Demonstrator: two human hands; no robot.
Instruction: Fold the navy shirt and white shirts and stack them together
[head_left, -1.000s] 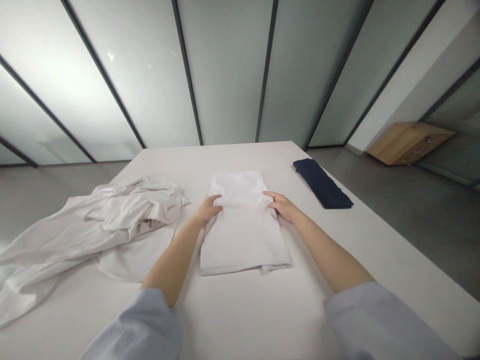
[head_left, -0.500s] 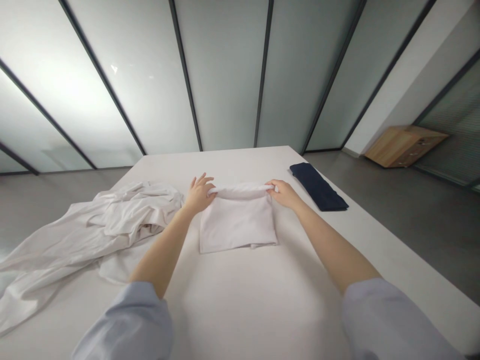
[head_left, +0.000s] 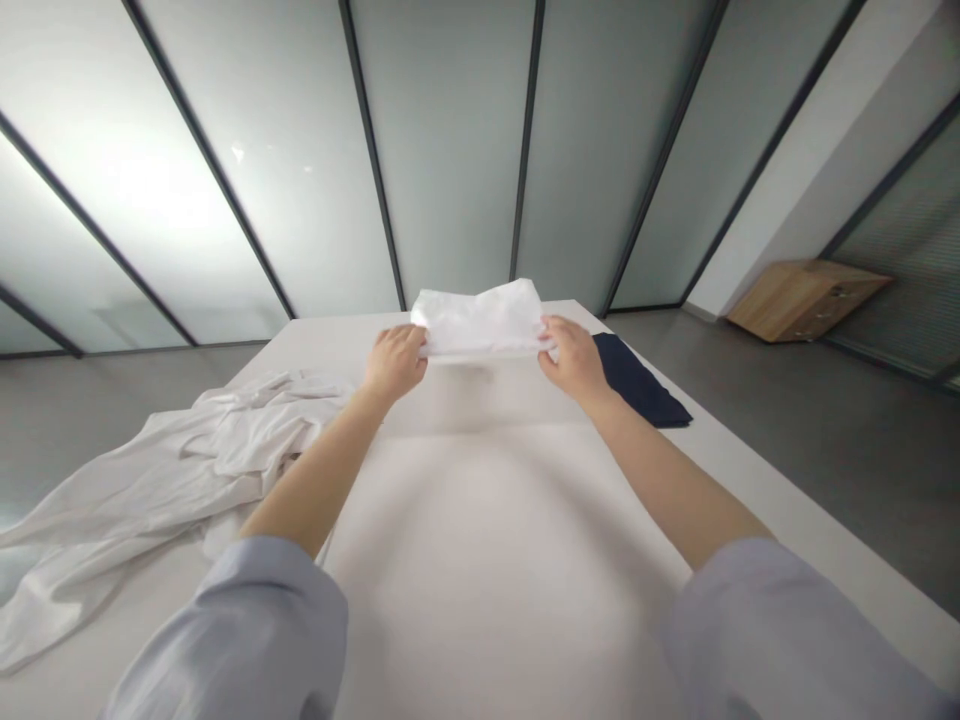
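A folded white garment [head_left: 480, 318] is held up above the far part of the white table [head_left: 487, 560], its near edge level between both hands. My left hand [head_left: 396, 362] is closed on its left end. At the right end my right hand [head_left: 574, 357] pinches it between thumb and fingers. The cloth's exact kind does not show. Its shadow falls on the tabletop below, so it is apart from the table.
Crumpled white cloth [head_left: 225, 450] lies spread along the table's left side. A folded dark navy cloth [head_left: 641, 385] rests near the right edge, partly behind my right hand. Frosted glass panels [head_left: 457, 140] stand beyond the table, and a wooden cabinet [head_left: 799, 300] is on the floor at right.
Both hands have lifted the white garment off the table and away from me. Its far part now rises above the hands, and my left fingers have closed around it.
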